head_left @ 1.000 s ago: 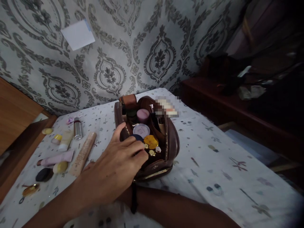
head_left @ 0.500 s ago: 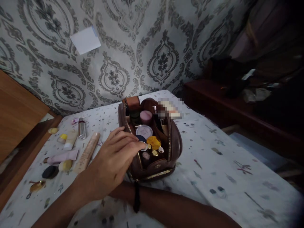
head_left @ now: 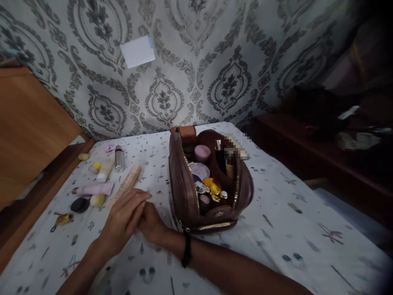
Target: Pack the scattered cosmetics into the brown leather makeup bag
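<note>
In the head view my left hand (head_left: 124, 213) lies across the fingers of my right hand (head_left: 151, 221), just in front of a long beige cosmetic tube (head_left: 130, 178). Its fingers are stretched out, with no object visible in them. The fingers of my right hand are mostly hidden behind it; a black band circles that wrist. To the right stands an unzipped brown makeup bag (head_left: 184, 186). Inside are a pink round jar (head_left: 202, 153), a clear-lidded compact (head_left: 199, 170), a yellow-gold round item (head_left: 212, 185) and several small pots and upright tubes.
Left on the patterned sheet (head_left: 270, 250) lie a silver bottle (head_left: 119, 159), a pink tube (head_left: 95, 189), a cream tube (head_left: 105, 170), a black round item (head_left: 80, 205) and a gold item (head_left: 63, 219). A wooden panel (head_left: 37, 131) borders the left; a dark red ledge (head_left: 273, 139) the right.
My left hand has moved from over the bag's opening, left and down to my right hand. My right hand, earlier hidden behind it, now partly shows. The view has shifted left.
</note>
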`<state>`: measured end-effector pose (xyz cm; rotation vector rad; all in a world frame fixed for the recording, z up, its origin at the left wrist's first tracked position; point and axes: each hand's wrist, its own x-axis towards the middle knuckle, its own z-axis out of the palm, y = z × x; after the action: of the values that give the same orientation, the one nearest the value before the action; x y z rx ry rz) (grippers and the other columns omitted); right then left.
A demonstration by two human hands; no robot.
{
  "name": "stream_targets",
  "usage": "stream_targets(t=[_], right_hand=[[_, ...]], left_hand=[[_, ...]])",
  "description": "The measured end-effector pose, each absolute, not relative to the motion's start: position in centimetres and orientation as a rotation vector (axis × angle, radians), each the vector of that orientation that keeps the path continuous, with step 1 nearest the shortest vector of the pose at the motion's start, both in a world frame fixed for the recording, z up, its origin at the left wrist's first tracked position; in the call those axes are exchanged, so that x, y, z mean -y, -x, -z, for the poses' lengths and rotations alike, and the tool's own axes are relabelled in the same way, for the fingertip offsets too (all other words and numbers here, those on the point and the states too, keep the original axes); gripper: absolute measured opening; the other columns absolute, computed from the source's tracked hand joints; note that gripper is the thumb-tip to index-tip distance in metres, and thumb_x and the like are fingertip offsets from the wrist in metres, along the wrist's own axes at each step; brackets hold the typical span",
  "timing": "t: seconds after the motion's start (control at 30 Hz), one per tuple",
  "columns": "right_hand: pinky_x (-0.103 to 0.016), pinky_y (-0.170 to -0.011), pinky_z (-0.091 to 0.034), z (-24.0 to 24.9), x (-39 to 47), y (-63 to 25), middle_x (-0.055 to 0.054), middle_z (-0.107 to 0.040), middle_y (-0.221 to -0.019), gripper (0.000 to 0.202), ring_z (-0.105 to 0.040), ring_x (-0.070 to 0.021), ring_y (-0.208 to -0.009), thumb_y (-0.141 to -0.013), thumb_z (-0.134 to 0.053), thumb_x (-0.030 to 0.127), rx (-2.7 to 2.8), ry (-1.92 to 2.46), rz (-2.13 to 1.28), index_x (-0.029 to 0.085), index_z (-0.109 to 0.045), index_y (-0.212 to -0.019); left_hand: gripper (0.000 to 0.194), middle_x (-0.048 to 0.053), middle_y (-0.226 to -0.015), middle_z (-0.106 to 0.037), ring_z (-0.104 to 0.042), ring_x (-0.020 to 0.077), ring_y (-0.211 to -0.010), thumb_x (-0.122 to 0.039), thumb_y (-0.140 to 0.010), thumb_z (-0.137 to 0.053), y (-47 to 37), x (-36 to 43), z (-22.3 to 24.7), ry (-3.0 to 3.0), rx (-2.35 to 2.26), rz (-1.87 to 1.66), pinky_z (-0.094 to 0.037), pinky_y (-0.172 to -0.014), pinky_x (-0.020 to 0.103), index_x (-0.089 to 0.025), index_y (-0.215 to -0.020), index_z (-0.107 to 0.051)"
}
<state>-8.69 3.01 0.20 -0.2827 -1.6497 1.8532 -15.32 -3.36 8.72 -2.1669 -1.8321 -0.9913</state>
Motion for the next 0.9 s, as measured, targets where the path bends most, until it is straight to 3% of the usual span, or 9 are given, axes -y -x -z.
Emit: stream_targets(t=[0.2,0.37,0.47,0.57,0.7,0.83,0.9], right_hand=[[-0.027,-0.063,-0.049,-0.6,-3.0,8.4,-0.001,-0.065,-0.071,0.012,-0.055,-0.0161,-0.067,-0.076,-0.054,0.025,1.647,0.340,-1.887,0.019,-0.059,-0.068],[-0.028,-0.061,-0.049,-0.8,-3.4,8.7,-0.004,-0.067,-0.080,0.028,-0.059,-0.0175,-0.068,-0.084,-0.060,0.044,1.668,0.318,-1.974,0.017,-0.066,-0.087],[-0.025,-0.051,-0.042,-0.9,-3.5,8.6,-0.001,-0.060,-0.065,0.040,-0.054,-0.0151,-0.056,-0.084,-0.061,0.056,1.781,0.396,-2.002,0.017,-0.066,-0.088],[-0.025,-0.048,-0.039,-1.0,-3.4,8.4,-0.002,-0.061,-0.064,0.050,-0.053,-0.0144,-0.053,-0.081,-0.062,0.064,1.800,0.485,-2.028,0.015,-0.067,-0.093],[-0.024,-0.047,-0.039,-1.0,-3.3,8.6,-0.003,-0.064,-0.069,0.051,-0.054,-0.0132,-0.053,-0.078,-0.065,0.064,1.772,0.523,-2.039,0.016,-0.068,-0.094],[-0.023,-0.046,-0.039,-1.2,-3.0,8.5,-0.002,-0.063,-0.070,0.046,-0.055,-0.0126,-0.053,-0.075,-0.067,0.061,1.727,0.527,-2.063,0.017,-0.067,-0.088],[-0.023,-0.047,-0.040,-1.4,-2.8,8.2,-0.001,-0.062,-0.072,0.043,-0.056,-0.0122,-0.055,-0.077,-0.066,0.058,1.704,0.507,-2.064,0.017,-0.066,-0.089]], left_hand=[[0.028,0.007,-0.104,-0.070,-0.066,0.0222,-0.099,-0.015,-0.098,-0.046,16.8,5.8,-5.9,2.092,1.965,1.168,-0.056,-0.087,0.037,-0.024,-0.117,-0.064],[0.024,0.010,-0.098,-0.071,-0.066,0.0217,-0.094,-0.017,-0.099,-0.045,18.8,6.7,-5.3,1.995,1.983,1.146,-0.055,-0.086,0.038,-0.018,-0.113,-0.064],[0.023,0.011,-0.097,-0.072,-0.065,0.0208,-0.092,-0.018,-0.099,-0.045,20.5,7.9,-5.0,1.860,2.054,1.145,-0.054,-0.083,0.036,-0.017,-0.110,-0.065],[0.023,0.011,-0.098,-0.072,-0.066,0.0211,-0.093,-0.020,-0.099,-0.044,22.8,9.4,-4.8,1.654,2.102,1.117,-0.054,-0.084,0.036,-0.018,-0.108,-0.065],[0.025,0.009,-0.100,-0.072,-0.067,0.0226,-0.095,-0.021,-0.098,-0.041,26.8,11.9,-5.2,1.280,2.249,0.960,-0.055,-0.084,0.038,-0.021,-0.106,-0.065],[0.020,0.013,-0.102,-0.068,-0.063,0.0316,-0.100,-0.026,-0.091,-0.050,29.1,14.5,-5.5,1.059,2.360,0.913,-0.051,-0.089,0.050,-0.021,-0.101,-0.067],[0.023,0.008,-0.100,-0.065,-0.063,0.0287,-0.095,-0.035,-0.084,-0.056,29.5,15.6,-5.2,0.852,2.544,0.669,-0.054,-0.084,0.044,-0.024,-0.101,-0.066]])
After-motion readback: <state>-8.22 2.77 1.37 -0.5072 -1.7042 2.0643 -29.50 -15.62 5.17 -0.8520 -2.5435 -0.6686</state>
